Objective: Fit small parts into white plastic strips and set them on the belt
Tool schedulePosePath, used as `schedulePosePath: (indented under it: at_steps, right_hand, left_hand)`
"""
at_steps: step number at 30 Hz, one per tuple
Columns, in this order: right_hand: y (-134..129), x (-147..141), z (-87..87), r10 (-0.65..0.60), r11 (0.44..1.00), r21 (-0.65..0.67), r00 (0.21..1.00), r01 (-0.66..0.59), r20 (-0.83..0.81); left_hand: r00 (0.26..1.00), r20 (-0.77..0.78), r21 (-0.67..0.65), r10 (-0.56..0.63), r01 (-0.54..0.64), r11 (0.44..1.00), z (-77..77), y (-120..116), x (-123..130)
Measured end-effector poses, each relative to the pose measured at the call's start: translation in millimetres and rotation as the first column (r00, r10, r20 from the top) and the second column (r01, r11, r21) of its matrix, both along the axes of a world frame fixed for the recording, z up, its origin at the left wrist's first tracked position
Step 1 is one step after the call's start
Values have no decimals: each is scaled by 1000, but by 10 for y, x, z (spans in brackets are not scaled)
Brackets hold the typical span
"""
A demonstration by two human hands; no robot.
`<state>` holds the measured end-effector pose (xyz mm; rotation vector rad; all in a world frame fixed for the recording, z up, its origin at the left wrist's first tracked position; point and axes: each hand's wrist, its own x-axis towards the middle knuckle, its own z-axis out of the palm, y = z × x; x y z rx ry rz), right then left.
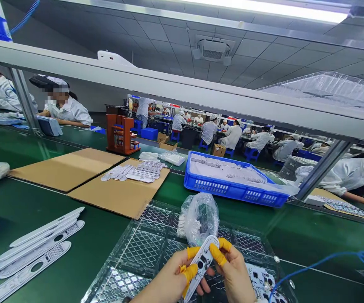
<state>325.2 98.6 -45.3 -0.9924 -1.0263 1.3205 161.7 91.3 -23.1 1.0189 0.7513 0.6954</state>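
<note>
Both hands grip a long white panel (pixel 203 261) with rounded ends and dark components on its face, tilted over a clear plastic tray (pixel 144 248). My left hand (pixel 177 273) pinches its lower left edge, with yellow covers on the fingertips. Near the panel's upper end, the yellow-covered thumb and finger of my right hand (pixel 230 265) press on it. Just beyond stands an open clear plastic bag (pixel 200 214) with small white pieces at its left side. White circuit boards (pixel 260 280) lie in the tray, right of my right hand.
Several long white panels (pixel 39 252) lie at left on the green table. Cardboard sheets (pixel 106 202) hold piled white panels (pixel 137 170). A blue basket (pixel 232 191) stands behind the tray. A blue cable (pixel 314 259) crosses at right. Co-workers sit beyond the overhead shelf (pixel 182 90).
</note>
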Motion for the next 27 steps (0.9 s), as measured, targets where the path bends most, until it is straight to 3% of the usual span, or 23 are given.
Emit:
schedulePosePath:
  at_steps: [3, 6, 9, 11, 13, 15, 17, 19, 24, 27]
  right_hand:
    - [-12, -18, -4, -7, 1000, -31, 1000, 8, 23]
    - [-50, -135, -15, 13, 1000, 10, 995, -14, 100]
    - [-92, -257, -22, 223, 975, -24, 956, -223, 190]
    - [-83, -248, -33, 296, 955, -93, 927, -282, 232]
    - [-25, -128, -78, 186, 982, -88, 949, -169, 255]
    - [73, 88, -178, -55, 996, -50, 968, 69, 245]
    - [182, 349, -317, -305, 945, -46, 922, 325, 239]
    - [271, 599, -452, -438, 888, -43, 872, 457, 221]
    - [333, 936, -600, -592, 795, -32, 785, 606, 182]
    - [298, 918, -610, -578, 805, -18, 789, 593, 208]
  left_hand:
    - [999, 33, -23, 27, -27, 999, 4, -16, 3]
    - [978, 146, -20, 147, -146, 989, 27, -11, 12]
    - [957, 208, -13, 204, -206, 978, 63, 9, 23]
    - [959, 192, 21, 210, -218, 976, 74, 21, 26]
    - [964, 137, 87, 226, -239, 967, 68, 29, 23]
    - [970, 58, 141, 235, -241, 960, 49, 34, 14]
    - [974, -24, 154, 224, -218, 964, 29, 41, 2]
    - [975, -60, 140, 215, -205, 969, 14, 50, -12]
    - [984, -71, 102, 162, -154, 983, -22, 67, -32]
    - [987, -64, 101, 146, -140, 985, 5, 50, -36]
